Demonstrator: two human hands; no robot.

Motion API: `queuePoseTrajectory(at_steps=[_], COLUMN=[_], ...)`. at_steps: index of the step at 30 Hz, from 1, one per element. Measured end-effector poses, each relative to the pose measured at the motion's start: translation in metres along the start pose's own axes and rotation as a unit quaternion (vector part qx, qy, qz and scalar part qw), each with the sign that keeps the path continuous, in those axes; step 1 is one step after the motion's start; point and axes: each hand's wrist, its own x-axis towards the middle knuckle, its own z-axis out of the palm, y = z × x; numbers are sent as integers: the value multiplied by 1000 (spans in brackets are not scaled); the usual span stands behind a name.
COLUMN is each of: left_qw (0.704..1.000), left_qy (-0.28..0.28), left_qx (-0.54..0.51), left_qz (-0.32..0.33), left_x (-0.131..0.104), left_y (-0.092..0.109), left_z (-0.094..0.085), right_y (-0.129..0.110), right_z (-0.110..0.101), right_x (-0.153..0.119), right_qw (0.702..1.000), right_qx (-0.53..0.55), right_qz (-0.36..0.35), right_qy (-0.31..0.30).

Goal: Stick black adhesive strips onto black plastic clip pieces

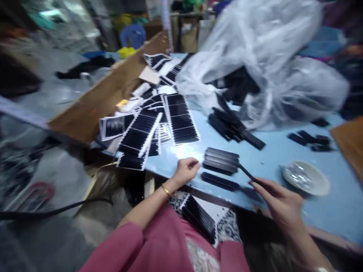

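My left hand (187,170) is closed, fingers curled together, at the table's front edge just left of a row of black strips (221,156). What it holds, if anything, is too small to make out. In my right hand (279,198) is a thin dark stick-like tool (246,172), its far end at the right side of those strips. A single black strip (219,181) lies just in front of the row. On my lap rests a black sheet (198,219) with white jagged edges.
Black sheets with white edges (181,119) are piled at the left beside a wooden board (107,90). Behind lie loose black strips (235,128) and a large clear plastic bag (263,56). A white dish (317,183) with shiny clear contents stands at right.
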Motion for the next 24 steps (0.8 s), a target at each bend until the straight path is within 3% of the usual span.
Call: queuePoseTrajectory(at_steps=[3, 6, 15, 21, 24], left_qw=[998, 993, 982, 992, 995], left_qy=[-20, -15, -25, -1, -19], left_qx=[6, 35, 76, 47, 32], left_qz=[59, 110, 171, 118, 91], left_x=[3, -2, -10, 8, 20], left_y=[-6, -7, -11, -20, -22], left_z=[13, 20, 16, 16, 20], right_y=[12, 6, -10, -6, -2], right_z=[13, 28, 52, 42, 41], right_x=[3, 7, 2, 26, 38], right_qw=[999, 1000, 993, 985, 980], right_qx=[11, 16, -6, -41, -65], right_qz=[21, -11, -113, -168, -187], right_qy=[23, 22, -38, 1, 4])
